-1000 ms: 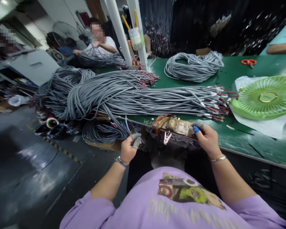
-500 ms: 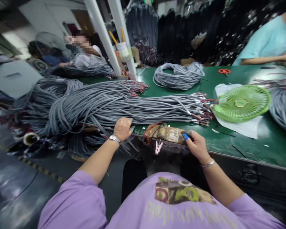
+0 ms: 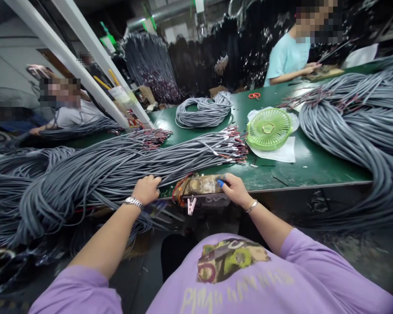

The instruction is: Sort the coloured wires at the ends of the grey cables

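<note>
My left hand (image 3: 146,189) lies at the table's front edge against a thick bundle of grey cables (image 3: 124,163), fingers curled; what is under them is hidden. My right hand (image 3: 235,188) is closed at the right end of a worn tan block (image 3: 201,185) on the same edge, its thumb wrapped in blue and a fingertip covered in something dark. Red and orange wires (image 3: 180,187) hang at the block's left end. Below it a pale pink clip (image 3: 191,206) is fixed. Red and white stripped ends (image 3: 234,146) finish the cable bundle on its right.
A green fan (image 3: 267,127) rests on white sheets (image 3: 283,150) on the green table (image 3: 327,168). Behind are a cable coil (image 3: 203,111) and orange scissors (image 3: 254,95). More cables (image 3: 356,126) hang over the edge at right. White posts (image 3: 94,52) rise at left. Two co-workers sit beyond.
The view has swung to the right, so the table's contents appear further left and more cables show at right. Both hands keep their places at the table edge.
</note>
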{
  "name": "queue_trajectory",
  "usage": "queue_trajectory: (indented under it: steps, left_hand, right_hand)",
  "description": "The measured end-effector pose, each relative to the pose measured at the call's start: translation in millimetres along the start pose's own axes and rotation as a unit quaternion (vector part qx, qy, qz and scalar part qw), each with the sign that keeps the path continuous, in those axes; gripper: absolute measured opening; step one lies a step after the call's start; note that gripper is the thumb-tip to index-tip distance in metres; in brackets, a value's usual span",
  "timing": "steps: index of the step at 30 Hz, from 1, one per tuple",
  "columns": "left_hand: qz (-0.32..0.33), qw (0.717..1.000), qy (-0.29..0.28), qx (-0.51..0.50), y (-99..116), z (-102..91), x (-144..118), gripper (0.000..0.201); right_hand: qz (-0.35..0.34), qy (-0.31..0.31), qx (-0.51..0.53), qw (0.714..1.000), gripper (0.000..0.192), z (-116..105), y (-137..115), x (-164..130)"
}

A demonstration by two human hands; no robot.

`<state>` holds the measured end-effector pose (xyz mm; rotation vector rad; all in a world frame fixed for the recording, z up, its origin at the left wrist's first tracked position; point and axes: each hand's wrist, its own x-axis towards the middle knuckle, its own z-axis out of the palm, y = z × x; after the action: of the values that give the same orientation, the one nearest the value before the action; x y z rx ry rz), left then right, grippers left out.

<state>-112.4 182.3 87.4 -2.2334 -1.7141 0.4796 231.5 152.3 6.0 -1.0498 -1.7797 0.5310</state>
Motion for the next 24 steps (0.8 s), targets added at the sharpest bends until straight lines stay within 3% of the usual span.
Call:
queue_trajectory:
  steps: [6,10,13,16,18,19,20,22,23,24]
  left_hand:
    - [-0.008,0.996,-0.063,-0.064,-6.6,-16.3,-2.7,0.042]
    - [-0.074,0.994,0.014,-0.074,-16.1,-32.3,-1.4,0.039]
    - [-0.151,0.97,0.115,-0.151,-30.5,-42.5,0.2,0.032]
    - [-0.189,0.909,0.229,-0.293,-52.0,-52.8,4.7,0.023]
    - [-0.24,0.829,0.316,-0.395,-69.6,-62.8,8.0,0.02]
    - [-0.287,0.765,0.373,-0.439,-78.7,-69.2,8.8,0.02]
    - [-0.315,0.732,0.408,-0.446,-87.2,-76.6,8.4,0.019]
    - [-0.338,0.688,0.457,-0.451,-98.7,-93.1,3.9,0.018]
    - [-0.311,0.671,0.485,-0.466,-100.1,-101.8,0.0,0.022]
    - [-0.245,0.696,0.478,-0.477,-97.6,-110.6,-4.4,0.027]
  right_hand:
    - [-0.012,-0.011,0.005,1.0,0.014,-2.4,0.3,-1.2]
    - [-0.024,-0.004,-0.002,1.0,0.015,-1.6,2.5,-1.0]
    - [-0.035,-0.007,-0.005,0.999,0.014,-0.4,4.2,-0.6]
    - [-0.04,-0.005,-0.005,0.999,0.014,0.4,5.4,-0.5]
    - [-0.037,-0.001,-0.001,0.999,0.015,0.6,5.9,-0.7]
    - [-0.035,0.0,0.0,0.999,0.015,0.7,6.1,-0.8]
    - [-0.034,0.001,0.0,0.999,0.015,0.8,6.3,-0.8]
    - [-0.033,0.0,-0.003,0.999,0.015,1.0,6.4,-0.5]
    - [-0.031,-0.001,-0.004,0.999,0.015,1.2,6.4,-0.3]
    - [-0.03,-0.002,-0.006,1.0,0.015,1.3,6.2,0.0]
